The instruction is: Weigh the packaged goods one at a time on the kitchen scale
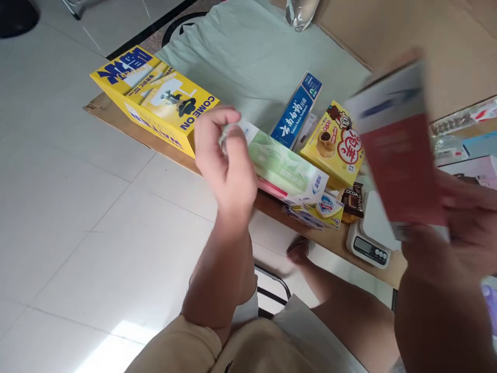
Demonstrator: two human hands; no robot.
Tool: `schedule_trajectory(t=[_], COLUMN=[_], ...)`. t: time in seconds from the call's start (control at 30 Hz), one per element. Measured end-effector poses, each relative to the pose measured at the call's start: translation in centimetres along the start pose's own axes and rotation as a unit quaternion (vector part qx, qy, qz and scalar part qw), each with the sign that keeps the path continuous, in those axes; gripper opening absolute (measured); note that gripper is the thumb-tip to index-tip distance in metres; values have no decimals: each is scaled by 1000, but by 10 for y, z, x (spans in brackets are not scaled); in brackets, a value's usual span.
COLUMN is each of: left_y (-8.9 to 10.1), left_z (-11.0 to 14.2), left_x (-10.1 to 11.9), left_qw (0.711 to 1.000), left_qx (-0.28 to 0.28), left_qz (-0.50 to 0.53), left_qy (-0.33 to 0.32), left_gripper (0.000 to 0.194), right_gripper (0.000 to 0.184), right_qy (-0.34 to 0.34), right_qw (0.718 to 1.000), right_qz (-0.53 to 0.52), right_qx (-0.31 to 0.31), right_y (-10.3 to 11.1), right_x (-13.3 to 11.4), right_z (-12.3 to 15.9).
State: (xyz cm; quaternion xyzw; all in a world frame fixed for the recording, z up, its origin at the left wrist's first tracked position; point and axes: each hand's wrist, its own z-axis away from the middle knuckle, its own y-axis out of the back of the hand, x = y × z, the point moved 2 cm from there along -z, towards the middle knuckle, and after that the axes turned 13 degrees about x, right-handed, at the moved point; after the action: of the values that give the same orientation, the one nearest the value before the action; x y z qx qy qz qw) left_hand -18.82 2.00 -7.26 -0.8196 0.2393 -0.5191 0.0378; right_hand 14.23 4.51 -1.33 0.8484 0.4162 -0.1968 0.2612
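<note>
My left hand (225, 155) curls its fingers round the near end of a long green and white box (285, 168) that lies on a cardboard sheet. My right hand (462, 217) grips a red and white box (399, 150) held up at the right, blurred by motion. A small white kitchen scale (368, 243) sits just below that box, partly hidden by it.
On the cardboard sheet (112, 116) lie a large yellow box (155, 96), a blue toothpaste box (297, 111), a yellow snack box (336, 147), a cocoa packet (352, 199) and a soap box (324, 207). A pale green cloth (248, 57) lies behind. White tiled floor spreads left.
</note>
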Motion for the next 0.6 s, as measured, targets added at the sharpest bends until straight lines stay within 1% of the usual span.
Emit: schedule_trajectory(t=[0.03,0.07,0.1,0.13,0.2,0.27,0.33,0.43,0.5,0.53,0.57,0.6], left_y=[-1,-1,0,2,7,12,14,11,6,4,3,3], left_z=[1,2,2,2,1,-3,-6,-7,-7,-7,-6,-5], left_x=[-2,-2,-2,0,2,2,0,-3,-4,-4,-2,-1], left_qw=[999,997,993,990,985,983,982,981,981,984,988,989], left_qx=[-17,-36,-51,-58,-74,-80,-77,-64,-60,-45,-19,-12], left_qz=[-3,-12,-23,-30,-22,7,21,-19,-38,-33,-24,-19], left_qy=[31,67,103,127,151,162,173,182,179,168,154,145], left_gripper=[50,47,44,40,31,22,18,19,22,22,24,29], right_gripper=[60,58,57,56,56,53,52,53,58,61,61,59], right_qy=[43,58,67,81,108,141,162,175,184,185,182,177], right_qw=[995,985,975,966,953,944,936,930,935,942,952,964], right_qz=[-41,-63,-67,-67,-56,-53,-60,-54,-43,-37,-36,-40], right_qx=[-81,-148,-203,-237,-277,-294,-308,-318,-300,-279,-244,-194], right_y=[-21,-40,-56,-68,-86,-95,-101,-103,-100,-97,-92,-85], right_x=[-10,-20,-29,-37,-50,-56,-58,-56,-54,-52,-50,-47], right_z=[-1,0,3,6,12,14,13,9,6,5,4,2])
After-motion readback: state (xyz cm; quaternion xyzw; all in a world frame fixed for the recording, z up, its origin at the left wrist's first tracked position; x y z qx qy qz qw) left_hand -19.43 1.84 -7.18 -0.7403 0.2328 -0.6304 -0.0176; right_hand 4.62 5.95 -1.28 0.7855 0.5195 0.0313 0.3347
